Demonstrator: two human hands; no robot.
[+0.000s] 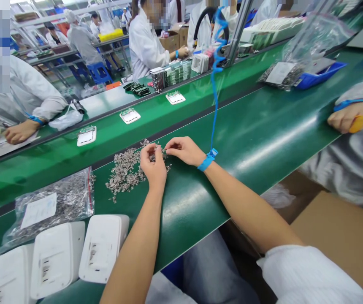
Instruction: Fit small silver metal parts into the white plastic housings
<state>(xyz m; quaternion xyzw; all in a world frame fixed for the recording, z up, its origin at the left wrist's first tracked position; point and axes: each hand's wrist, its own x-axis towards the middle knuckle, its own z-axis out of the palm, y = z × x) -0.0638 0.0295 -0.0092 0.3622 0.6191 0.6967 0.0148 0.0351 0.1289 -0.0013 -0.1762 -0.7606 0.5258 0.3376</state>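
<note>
A loose heap of small silvery metal parts (126, 169) lies on the green bench mat. At its right edge my left hand (154, 164) is closed, thumb and fingers curled together over the parts. My right hand (184, 150) pinches just beside it, its fingertips close to the left hand's. Whatever sits between the fingers of either hand is too small to make out. Round my right wrist runs a blue wrist strap (207, 160) with a coiled blue cord (215, 88) rising from it.
A clear bag of metal parts (70, 194) and several white plastic housings (101, 249) lie at left. White-framed circuit boards (130, 115) sit along the green conveyor (105, 145). A blue tray (322, 76) stands back right. A co-worker's hand (354, 116) is at right, another (23, 131) at left.
</note>
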